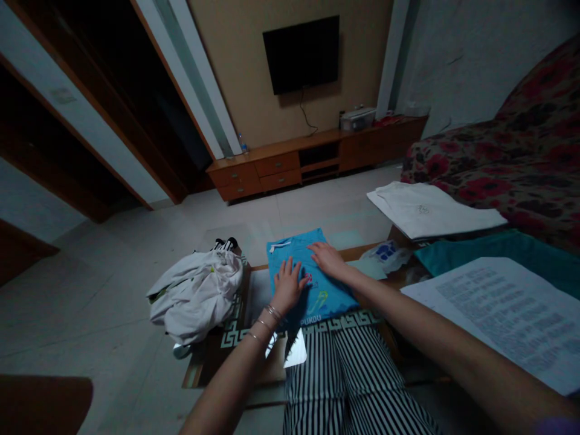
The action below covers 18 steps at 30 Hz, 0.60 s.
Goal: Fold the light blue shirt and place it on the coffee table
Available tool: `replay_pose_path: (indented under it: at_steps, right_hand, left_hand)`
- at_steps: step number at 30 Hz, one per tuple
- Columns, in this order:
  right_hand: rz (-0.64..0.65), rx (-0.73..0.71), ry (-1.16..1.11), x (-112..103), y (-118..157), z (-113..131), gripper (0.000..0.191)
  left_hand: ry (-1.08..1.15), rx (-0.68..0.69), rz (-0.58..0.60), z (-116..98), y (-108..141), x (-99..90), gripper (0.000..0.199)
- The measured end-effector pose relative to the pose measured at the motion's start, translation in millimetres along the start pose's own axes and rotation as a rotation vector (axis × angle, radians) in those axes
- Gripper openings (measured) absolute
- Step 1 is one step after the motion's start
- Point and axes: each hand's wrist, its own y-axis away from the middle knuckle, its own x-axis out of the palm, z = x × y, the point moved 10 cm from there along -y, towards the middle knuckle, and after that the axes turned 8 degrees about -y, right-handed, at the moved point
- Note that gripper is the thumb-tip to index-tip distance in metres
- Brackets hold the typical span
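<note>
One blue folded garment (324,287) lies on the table (212,365), directly in front of the person. Two hands on it: left hand (289,284) open, palm down, fingers spread; right hand (330,261) also open, laid flat near the far right edge. At least two bangles (273,313) on the left wrist. One heap of white clothing (194,296) at the table's left end. To the right: one white folded garment (430,208), one teal cloth (493,257), one printed sheet (507,314). One television (303,54) on the far wall.

Silver bangles (273,312) on left wrist (268,320); purplish right sleeve (559,426).
</note>
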Motion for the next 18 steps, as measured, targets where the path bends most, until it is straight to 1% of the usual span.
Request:
replay_pose_path:
  at_steps: [1, 2, 3, 5, 8, 10, 13, 16, 18]
  right_hand:
    - [0.015, -0.049, 0.035, 17, 13, 3, 0.038]
    - [0.025, -0.093, 0.077, 31, 26, 5, 0.038]
    - [0.028, -0.124, 0.122, 42, 38, 5, 0.039]
    - [0.01, -0.14, 0.192, 51, 59, 0, 0.04]
    - [-0.032, -0.101, 0.203, 44, 89, -11, 0.041]
    - [-0.057, -0.102, 0.19, 37, 117, -13, 0.041]
    - [-0.105, -0.144, 0.165, 30, 172, -10, 0.039]
    - [-0.161, -0.177, 0.111, 22, 234, -6, 0.039]
    - [-0.177, -0.201, 0.043, 14, 272, -3, 0.038]
  left_hand:
    - [-0.069, 0.038, 0.008, -10, 13, 16.1, 0.054]
    - [-0.135, 0.064, 0.002, -16, 24, 27.6, 0.055]
    - [-0.182, 0.072, -0.015, -19, 32, 34.3, 0.056]
    - [-0.244, 0.078, -0.055, -19, 44, 37.5, 0.057]
    - [-0.286, 0.1, -0.051, -12, 54, 35.0, 0.058]
    - [-0.298, 0.116, -0.035, -7, 64, 32.6, 0.057]
    - [-0.287, 0.12, -0.016, 0, 91, 30.4, 0.055]
    - [-0.247, 0.119, 0.01, 3, 126, 29.1, 0.055]
    - [-0.227, 0.109, 0.037, 5, 147, 27.9, 0.054]
